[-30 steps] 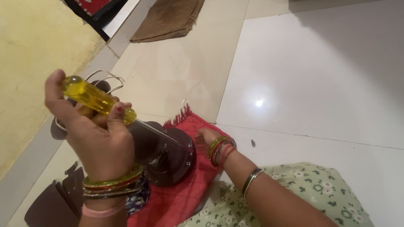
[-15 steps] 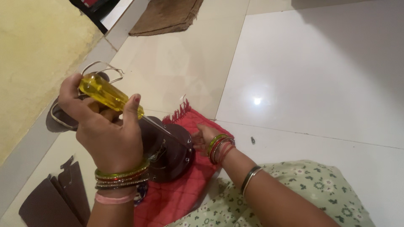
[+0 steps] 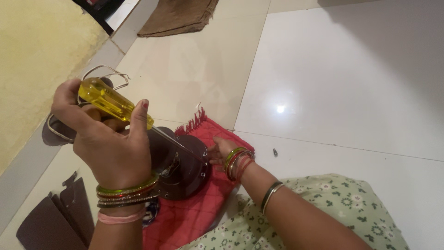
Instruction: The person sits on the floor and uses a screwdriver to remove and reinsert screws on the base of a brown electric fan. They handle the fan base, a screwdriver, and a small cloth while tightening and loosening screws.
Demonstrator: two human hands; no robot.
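A screwdriver is being driven into a round brown motor housing.

The yellow-handled screwdriver [image 3: 115, 103] is being gripped in the closed left hand [image 3: 108, 139], its long axis running from ten o'clock down to four o'clock, tip meeting the motor housing [image 3: 182, 166] on the red cloth [image 3: 194, 217]. The housing's three o'clock edge is being steadied by the nearer right hand [image 3: 221, 149], fingers loosely spread.

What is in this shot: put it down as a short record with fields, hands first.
left hand: left hand in a closed grip on the yellow-handled screwdriver, shaft angled down to the motor housing
right hand: right hand rests against the housing's right edge
motor housing: dark brown round housing, lying on the red cloth
floor: white tiled floor; small screw right of the cloth
nearby: brown blade pieces at lower left; brown mat at top
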